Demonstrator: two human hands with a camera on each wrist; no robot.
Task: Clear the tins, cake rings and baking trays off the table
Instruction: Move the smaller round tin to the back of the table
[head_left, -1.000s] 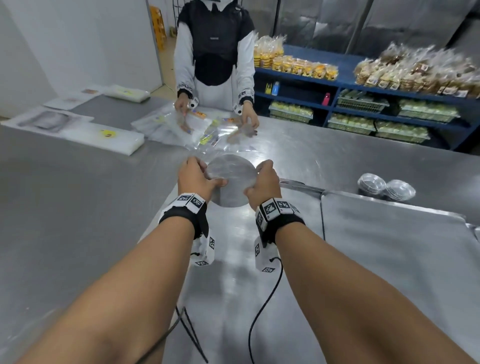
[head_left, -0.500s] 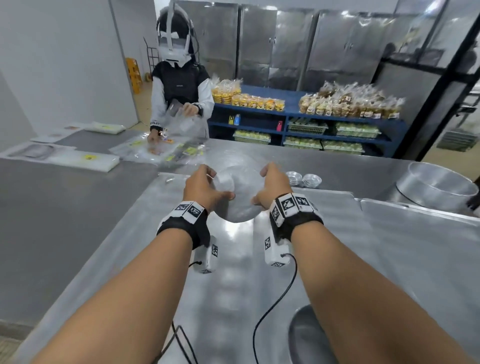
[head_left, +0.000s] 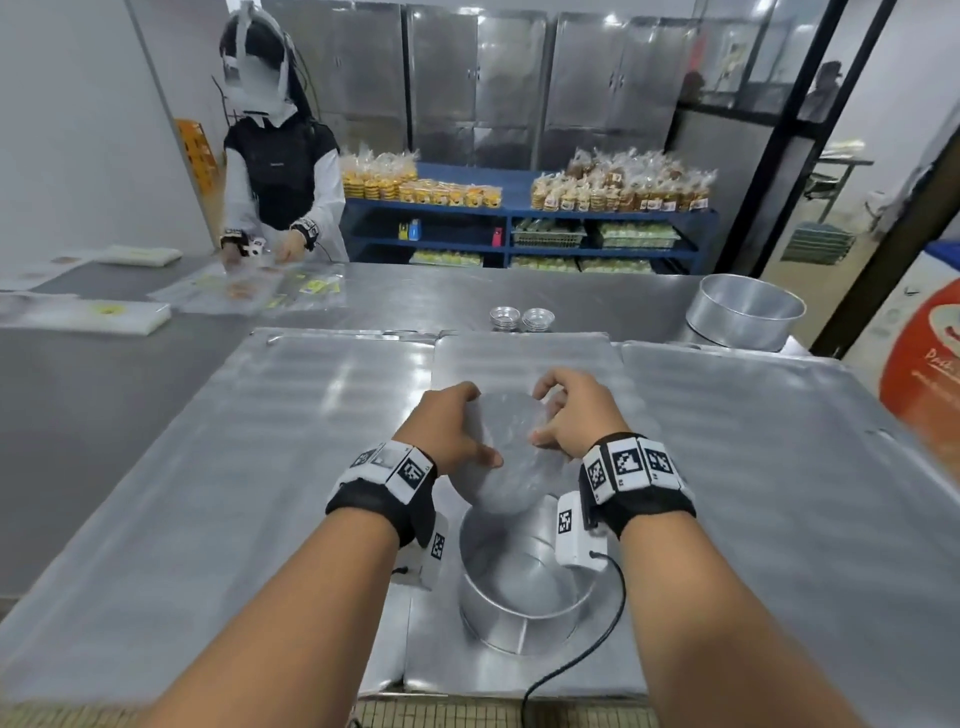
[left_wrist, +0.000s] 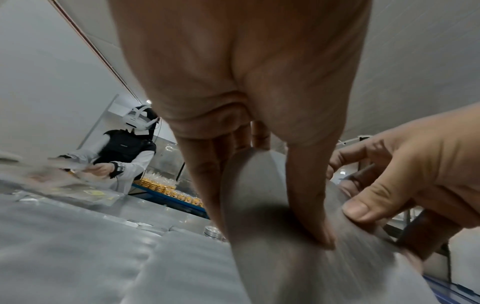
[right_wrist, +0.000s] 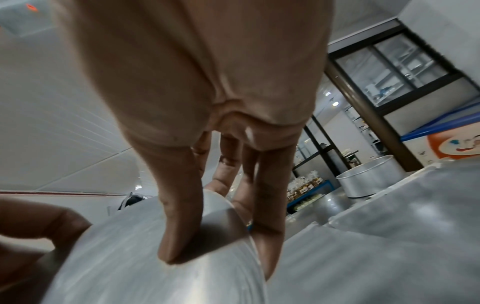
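Left hand (head_left: 451, 427) & right hand (head_left: 570, 415) pinch opposite edges of flat round silver metal disc (head_left: 506, 457), tilted. Disc sits above open round aluminium cake ring (head_left: 524, 587) on steel baking trays (head_left: 311, 415).

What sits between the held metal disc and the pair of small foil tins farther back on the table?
Only bare baking tray. In the head view nothing stands between the disc and the small tins.
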